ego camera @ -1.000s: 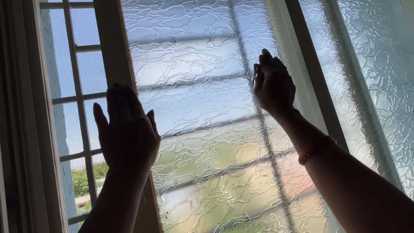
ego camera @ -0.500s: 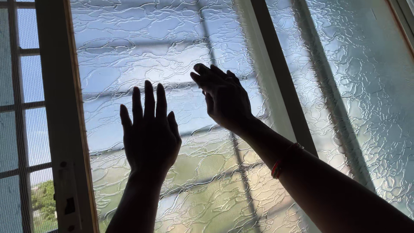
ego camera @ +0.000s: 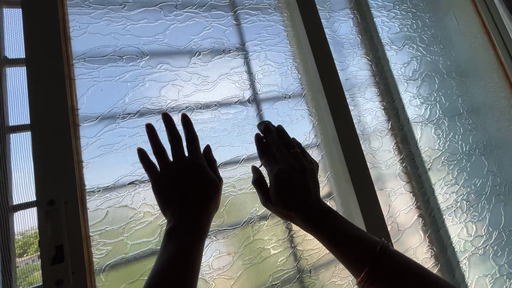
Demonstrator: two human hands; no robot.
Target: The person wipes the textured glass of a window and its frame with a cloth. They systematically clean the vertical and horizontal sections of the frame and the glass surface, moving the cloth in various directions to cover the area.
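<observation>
Here both hands are flat on the textured glass pane [ego camera: 176,64] of the sliding window, seen from the head cam. Left hand [ego camera: 181,178] is released, fingers spread, palm pressed to the glass approx. mid-pane. Right hand [ego camera: 285,170] sits just beside it, fingers together & unclenched, w/ a thin bracelet [ego camera: 368,274] on the wrist. Neither grasps anything. Dark frame post [ego camera: 50,160] stands left; a second pane [ego camera: 453,133] lies right.

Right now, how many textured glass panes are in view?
2. One pane is under both hands, left hand and right hand. The other pane is to the right, past the frame bar; its edges run out of view.
</observation>
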